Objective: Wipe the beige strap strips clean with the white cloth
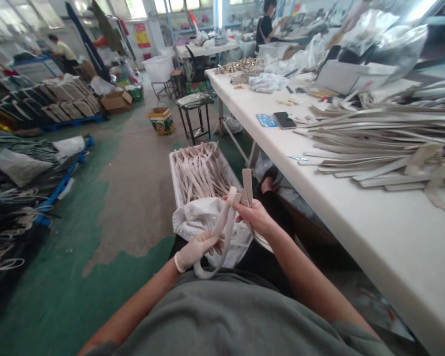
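My left hand, in a pale glove, closes on a light beige strap that curves in a loop above my lap. The bare right hand grips the upper part of this strap together with a few more straps, whose ends stick up past the fingers. Their lower lengths hang behind the right wrist. Under both hands a white cloth bag covers my lap. Just beyond it stands a white crate filled with similar straps.
On my right runs a long white table with piled straps, a phone and metal parts. Ahead are a stool and a cardboard box. Loaded blue pallets line the left. Other people work farther back.
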Available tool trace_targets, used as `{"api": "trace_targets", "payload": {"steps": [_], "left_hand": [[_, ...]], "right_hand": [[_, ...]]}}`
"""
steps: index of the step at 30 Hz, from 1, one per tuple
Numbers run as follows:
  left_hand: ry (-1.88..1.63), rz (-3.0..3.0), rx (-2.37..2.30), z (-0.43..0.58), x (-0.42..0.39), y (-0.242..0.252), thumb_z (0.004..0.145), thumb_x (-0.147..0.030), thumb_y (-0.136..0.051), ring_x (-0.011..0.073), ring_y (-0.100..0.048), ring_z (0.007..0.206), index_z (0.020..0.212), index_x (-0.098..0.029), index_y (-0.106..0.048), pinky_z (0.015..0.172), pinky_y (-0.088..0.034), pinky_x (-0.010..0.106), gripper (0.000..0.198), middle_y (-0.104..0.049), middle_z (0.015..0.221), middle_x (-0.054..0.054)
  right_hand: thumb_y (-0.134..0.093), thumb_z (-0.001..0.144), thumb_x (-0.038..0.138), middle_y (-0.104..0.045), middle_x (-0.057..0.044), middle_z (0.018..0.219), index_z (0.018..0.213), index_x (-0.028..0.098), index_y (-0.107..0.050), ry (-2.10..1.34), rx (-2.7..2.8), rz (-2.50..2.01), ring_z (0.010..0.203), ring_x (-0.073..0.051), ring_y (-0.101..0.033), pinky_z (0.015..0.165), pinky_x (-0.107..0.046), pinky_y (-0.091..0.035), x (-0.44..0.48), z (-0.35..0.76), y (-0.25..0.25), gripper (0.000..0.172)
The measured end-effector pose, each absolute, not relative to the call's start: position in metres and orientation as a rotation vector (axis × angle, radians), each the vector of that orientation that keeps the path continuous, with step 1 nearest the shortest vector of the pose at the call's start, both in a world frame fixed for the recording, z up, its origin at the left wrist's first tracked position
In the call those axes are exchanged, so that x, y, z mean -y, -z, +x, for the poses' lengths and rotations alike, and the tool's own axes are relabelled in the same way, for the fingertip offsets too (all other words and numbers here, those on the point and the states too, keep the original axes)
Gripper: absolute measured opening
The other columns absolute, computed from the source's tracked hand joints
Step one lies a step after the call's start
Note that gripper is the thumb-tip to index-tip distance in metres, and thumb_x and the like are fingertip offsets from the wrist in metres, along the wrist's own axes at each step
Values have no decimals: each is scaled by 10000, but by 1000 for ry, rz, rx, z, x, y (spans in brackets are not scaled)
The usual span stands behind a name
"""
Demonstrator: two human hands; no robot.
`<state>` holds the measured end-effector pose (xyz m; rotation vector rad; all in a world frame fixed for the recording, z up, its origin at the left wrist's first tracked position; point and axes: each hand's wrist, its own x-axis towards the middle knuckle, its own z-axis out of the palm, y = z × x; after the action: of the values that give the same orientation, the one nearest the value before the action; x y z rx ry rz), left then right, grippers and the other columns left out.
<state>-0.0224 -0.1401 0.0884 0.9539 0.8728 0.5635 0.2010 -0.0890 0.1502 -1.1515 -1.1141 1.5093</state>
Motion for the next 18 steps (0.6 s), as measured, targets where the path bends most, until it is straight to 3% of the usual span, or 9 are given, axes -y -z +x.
{"api": "trace_targets", "payload": {"steps": [3, 5, 8, 11, 15, 18], "left_hand": [[-573, 1022, -848, -16, 141, -105, 739, -585, -798, 216, -659, 898, 1027, -159, -754, 836, -483, 297, 516, -734, 956, 92], [-668, 1047, -831, -5, 141, -117, 728, -582, -808, 243, -650, 989, 1108, -184, -735, 934, -472, 333, 555, -729, 1028, 94], [-733, 1108, -888, 13, 141, -127, 795, -663, -696, 229, -648, 862, 966, -171, -753, 846, -488, 330, 524, -727, 908, 99], [-610, 1225, -918, 24, 146, -123, 853, -715, -570, 185, -583, 680, 771, -171, -731, 687, -456, 307, 573, -689, 752, 86], [-494, 1137, -894, 27, 156, -100, 775, -717, -671, 155, -541, 616, 780, -171, -703, 597, -415, 279, 548, -664, 715, 57], [-614, 919, -923, 18, 158, -80, 726, -746, -698, 170, -588, 647, 843, -157, -705, 645, -467, 288, 601, -670, 720, 58]], "right_hand": [[-757, 726, 541, -675, -29, 740, 845, 161, -778, -1472, 1228, -1138, 522, -95, -444, 457, -231, -424, 96, 197, -156, 399], [-732, 771, 497, -664, -19, 693, 791, 160, -761, -1399, 1369, -1162, 522, -101, -467, 453, -223, -397, 103, 190, -163, 339], [-682, 832, 391, -572, 18, 556, 663, 174, -713, -1159, 1635, -1193, 532, -104, -454, 484, -218, -364, 114, 184, -178, 277], [-666, 850, 373, -613, 7, 592, 701, 180, -745, -1016, 1640, -1193, 567, -119, -494, 515, -227, -394, 119, 192, -188, 257], [-709, 816, 471, -720, -41, 762, 874, 174, -792, -1081, 1354, -1221, 570, -143, -551, 506, -260, -465, 112, 217, -189, 314], [-708, 798, 501, -722, -44, 775, 903, 186, -779, -896, 1283, -1362, 585, -166, -575, 502, -277, -477, 108, 247, -181, 339]]}}
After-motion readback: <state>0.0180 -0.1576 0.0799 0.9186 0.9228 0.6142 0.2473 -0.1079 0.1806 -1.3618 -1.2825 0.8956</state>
